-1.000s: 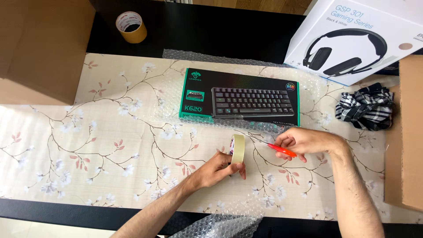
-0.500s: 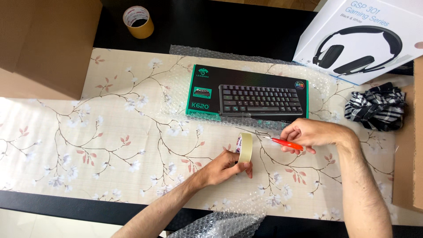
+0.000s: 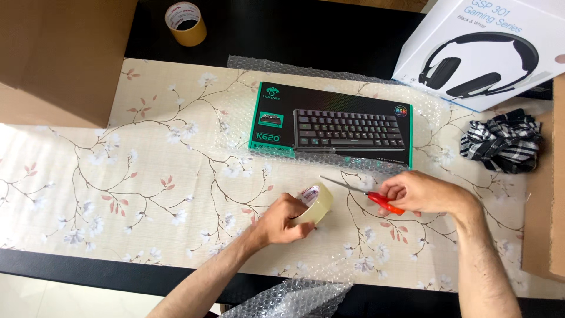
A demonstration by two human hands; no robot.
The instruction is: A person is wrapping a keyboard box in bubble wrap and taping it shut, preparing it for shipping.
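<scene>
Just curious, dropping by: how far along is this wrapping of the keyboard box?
Done so far: the keyboard box already lies on a spread sheet of bubble wrap. In hand: the left hand holds a roll of clear tape, and the right hand holds red-handled scissors beside it. Left: the wrap is not yet folded over the box or taped.

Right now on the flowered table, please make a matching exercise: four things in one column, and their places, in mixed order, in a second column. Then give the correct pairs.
Things:
1. Clear roll of tape
2. Red-handled scissors
3. Brown roll of tape
4. Black keyboard box

Places:
A. On bubble wrap, mid-table
B. In the right hand
C. On the dark surface at the far edge
D. In the left hand

Pairs: 1-D, 2-B, 3-C, 4-A
</scene>
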